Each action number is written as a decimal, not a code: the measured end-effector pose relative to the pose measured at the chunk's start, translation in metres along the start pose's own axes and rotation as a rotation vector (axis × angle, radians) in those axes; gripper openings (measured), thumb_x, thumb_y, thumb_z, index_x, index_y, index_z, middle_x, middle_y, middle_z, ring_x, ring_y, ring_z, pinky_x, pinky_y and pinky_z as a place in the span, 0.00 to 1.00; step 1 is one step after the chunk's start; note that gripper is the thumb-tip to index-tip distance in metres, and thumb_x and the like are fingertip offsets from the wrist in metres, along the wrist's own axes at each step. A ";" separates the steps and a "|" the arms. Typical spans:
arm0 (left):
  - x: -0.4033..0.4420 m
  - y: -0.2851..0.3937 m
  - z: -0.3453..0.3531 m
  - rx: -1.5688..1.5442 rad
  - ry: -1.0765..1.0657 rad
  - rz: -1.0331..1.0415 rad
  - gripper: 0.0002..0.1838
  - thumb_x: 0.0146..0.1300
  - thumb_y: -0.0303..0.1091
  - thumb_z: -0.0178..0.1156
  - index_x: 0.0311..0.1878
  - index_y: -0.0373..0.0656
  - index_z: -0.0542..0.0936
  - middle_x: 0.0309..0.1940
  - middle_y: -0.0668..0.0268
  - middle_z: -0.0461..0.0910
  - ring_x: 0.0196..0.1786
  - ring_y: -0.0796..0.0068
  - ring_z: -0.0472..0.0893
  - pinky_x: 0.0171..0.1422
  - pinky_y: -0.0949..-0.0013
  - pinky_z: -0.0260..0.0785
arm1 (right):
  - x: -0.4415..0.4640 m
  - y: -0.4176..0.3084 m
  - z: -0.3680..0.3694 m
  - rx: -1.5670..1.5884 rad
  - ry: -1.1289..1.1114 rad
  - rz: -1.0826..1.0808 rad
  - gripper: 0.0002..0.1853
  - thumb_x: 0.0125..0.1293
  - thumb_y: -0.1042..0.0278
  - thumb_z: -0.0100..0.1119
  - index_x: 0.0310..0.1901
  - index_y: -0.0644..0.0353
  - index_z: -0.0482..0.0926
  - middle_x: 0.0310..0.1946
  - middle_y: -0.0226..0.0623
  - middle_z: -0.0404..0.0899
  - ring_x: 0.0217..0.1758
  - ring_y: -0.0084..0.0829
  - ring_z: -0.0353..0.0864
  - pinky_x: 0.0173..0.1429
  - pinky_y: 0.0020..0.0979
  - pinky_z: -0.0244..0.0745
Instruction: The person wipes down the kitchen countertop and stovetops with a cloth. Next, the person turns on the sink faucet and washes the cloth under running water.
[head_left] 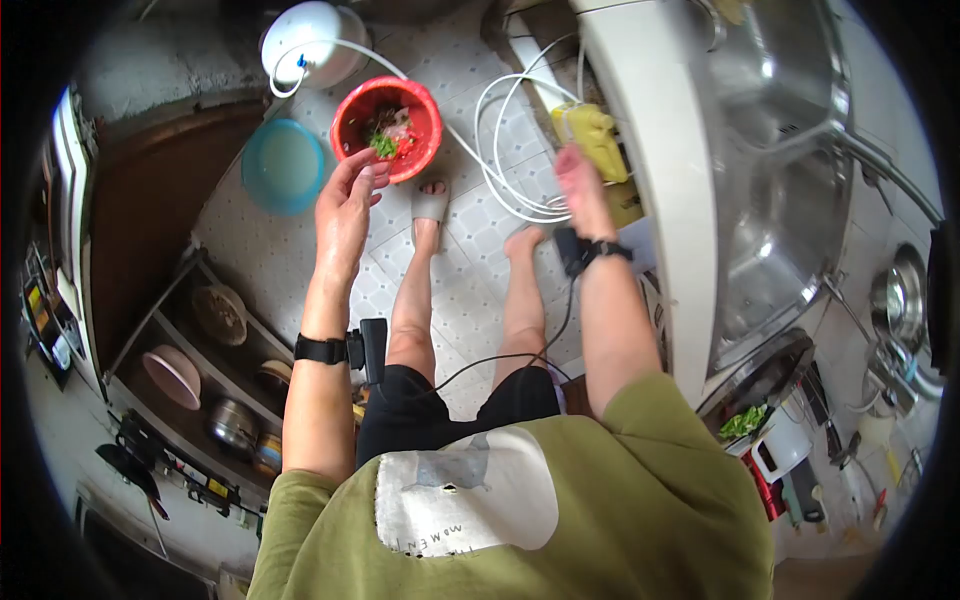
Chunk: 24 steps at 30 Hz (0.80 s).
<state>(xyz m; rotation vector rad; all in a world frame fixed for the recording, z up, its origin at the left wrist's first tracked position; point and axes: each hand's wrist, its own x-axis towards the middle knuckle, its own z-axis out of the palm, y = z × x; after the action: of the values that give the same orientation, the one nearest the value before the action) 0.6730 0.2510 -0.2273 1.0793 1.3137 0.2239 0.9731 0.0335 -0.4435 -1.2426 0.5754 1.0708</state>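
My left hand (346, 212) is raised just in front of the red bucket (431, 108), its fingers loosely curled and apart with nothing in them. Inside the bucket lie green leafy scraps (383, 145) and other wet bits. My right hand (580, 182) is in the air beside the counter edge, close to a yellow jug-like container (592, 135). Motion blurs its fingers, so I cannot tell their shape. Each wrist wears a black strap with a small device, and a black cable hangs between them.
On the tiled floor stand a blue basin (283, 165), a white tank (312, 45) and a coiled white hose (497, 150). A steel sink (770, 220) is on the right. Shelves at left hold a pink bowl (172, 377) and a metal pot (234, 424).
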 end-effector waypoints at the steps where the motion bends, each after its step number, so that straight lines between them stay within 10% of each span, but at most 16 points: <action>1: -0.008 0.012 0.006 -0.001 0.010 0.005 0.19 0.81 0.33 0.50 0.69 0.39 0.76 0.56 0.62 0.85 0.56 0.75 0.84 0.63 0.67 0.74 | -0.044 0.001 0.030 0.105 -0.093 0.041 0.03 0.75 0.74 0.61 0.43 0.64 0.81 0.35 0.34 0.82 0.35 0.24 0.82 0.38 0.24 0.80; 10: -0.106 0.154 0.129 -0.068 -0.276 0.258 0.18 0.80 0.33 0.53 0.67 0.38 0.78 0.53 0.61 0.87 0.52 0.76 0.85 0.60 0.71 0.75 | -0.357 -0.186 0.078 -0.356 -0.630 -0.011 0.15 0.79 0.74 0.52 0.62 0.66 0.80 0.52 0.37 0.86 0.55 0.26 0.85 0.63 0.30 0.81; 15: -0.153 0.185 0.240 -0.050 -0.594 0.302 0.19 0.81 0.37 0.53 0.68 0.38 0.77 0.55 0.62 0.85 0.54 0.75 0.83 0.62 0.69 0.74 | -0.282 -0.278 -0.031 -0.547 -0.273 -0.375 0.19 0.75 0.74 0.55 0.65 0.64 0.78 0.60 0.43 0.83 0.61 0.35 0.84 0.70 0.36 0.77; 17: -0.163 0.185 0.287 -0.005 -0.647 0.271 0.20 0.81 0.37 0.54 0.69 0.39 0.76 0.55 0.63 0.85 0.55 0.74 0.83 0.63 0.69 0.73 | -0.184 -0.248 -0.092 -1.314 -0.092 -0.744 0.22 0.75 0.64 0.58 0.67 0.59 0.77 0.63 0.50 0.81 0.65 0.46 0.82 0.72 0.42 0.74; 19: -0.165 0.178 0.328 0.068 -0.654 0.248 0.19 0.80 0.36 0.54 0.69 0.39 0.76 0.60 0.62 0.82 0.59 0.74 0.81 0.64 0.68 0.73 | -0.227 -0.254 -0.065 -1.841 0.048 -0.580 0.25 0.72 0.55 0.60 0.67 0.55 0.76 0.66 0.54 0.79 0.69 0.53 0.78 0.73 0.44 0.71; 24: -0.149 0.150 0.402 0.085 -0.569 0.164 0.24 0.78 0.38 0.55 0.73 0.41 0.72 0.69 0.60 0.75 0.70 0.67 0.73 0.73 0.60 0.65 | -0.172 -0.250 -0.132 -1.347 -0.195 -0.160 0.20 0.71 0.53 0.63 0.56 0.57 0.80 0.44 0.42 0.85 0.48 0.44 0.83 0.56 0.43 0.77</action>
<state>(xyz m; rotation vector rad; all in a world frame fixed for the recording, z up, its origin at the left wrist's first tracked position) 1.0328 0.0244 -0.0676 1.2124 0.7316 -0.0227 1.1446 -0.1379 -0.2183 -2.2164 -0.5409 1.4487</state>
